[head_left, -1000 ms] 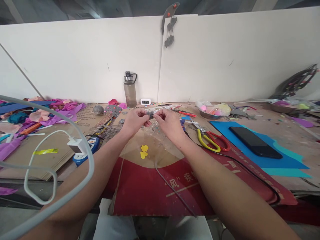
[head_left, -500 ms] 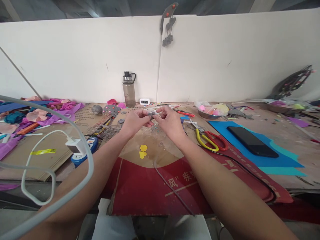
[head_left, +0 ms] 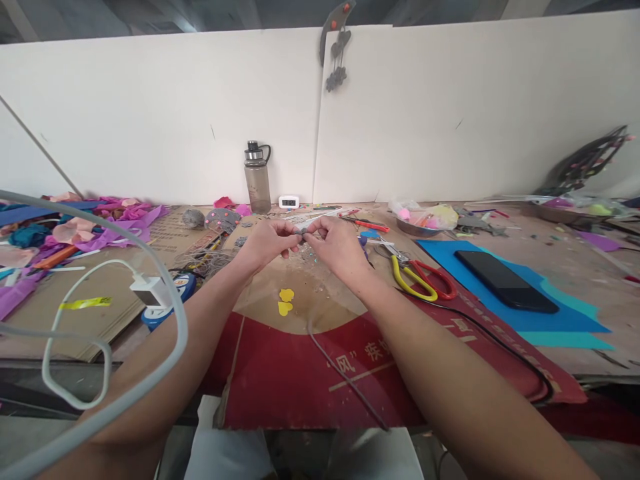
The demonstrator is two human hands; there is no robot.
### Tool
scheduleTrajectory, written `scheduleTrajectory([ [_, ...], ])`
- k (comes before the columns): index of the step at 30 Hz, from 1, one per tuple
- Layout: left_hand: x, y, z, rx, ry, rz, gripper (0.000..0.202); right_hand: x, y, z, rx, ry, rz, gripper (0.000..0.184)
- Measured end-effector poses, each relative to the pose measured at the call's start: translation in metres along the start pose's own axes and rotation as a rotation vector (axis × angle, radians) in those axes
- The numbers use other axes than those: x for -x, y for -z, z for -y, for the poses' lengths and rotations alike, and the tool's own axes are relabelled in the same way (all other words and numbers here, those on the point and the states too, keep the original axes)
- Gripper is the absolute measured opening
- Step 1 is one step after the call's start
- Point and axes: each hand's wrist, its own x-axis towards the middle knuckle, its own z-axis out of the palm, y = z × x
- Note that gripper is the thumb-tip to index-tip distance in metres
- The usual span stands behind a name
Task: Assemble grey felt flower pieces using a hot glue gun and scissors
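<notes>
My left hand [head_left: 273, 241] and my right hand [head_left: 335, 245] meet over the cardboard, fingertips pinched together on a small dark grey piece [head_left: 303, 233]. Its shape is mostly hidden by the fingers. Below them, two small yellow cut-outs [head_left: 285, 303] lie on the board, the lower one heart-shaped. A grey cord [head_left: 345, 373] runs over the red part of the cardboard [head_left: 280, 387]. Left of my left hand are small grey pieces [head_left: 241, 241], a tangle of grey yarn [head_left: 215, 260] and a grey shape with pink dots [head_left: 223, 220].
Scissors [head_left: 420, 279] with yellow and red handles lie to the right, near a black phone [head_left: 505, 281] on blue sheets. A bottle [head_left: 257, 180] and a small digital clock [head_left: 289, 202] stand at the back. A white cable [head_left: 175, 320] loops across the left foreground, near crumpled coloured paper [head_left: 75, 230].
My fingertips have drawn slightly closer around the grey piece, and less of it shows. The view has shifted a little; the other things lie as before.
</notes>
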Motion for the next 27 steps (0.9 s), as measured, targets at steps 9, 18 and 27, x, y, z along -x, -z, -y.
scheduleTrajectory([
  [9, -0.009, 0.005, 0.012, 0.087, 0.057, -0.241, 0.005, 0.001, -0.005, -0.003, -0.093, -0.011, 0.163, 0.013],
  [18, -0.02, 0.034, 0.023, 0.528, 0.076, -0.611, 0.01, 0.002, 0.001, 0.002, -0.231, -0.096, 0.272, 0.018],
  [27, -0.026, 0.063, 0.027, 0.746, -0.028, -0.748, 0.011, 0.001, 0.011, -0.005, -0.101, -0.199, 0.584, 0.017],
])
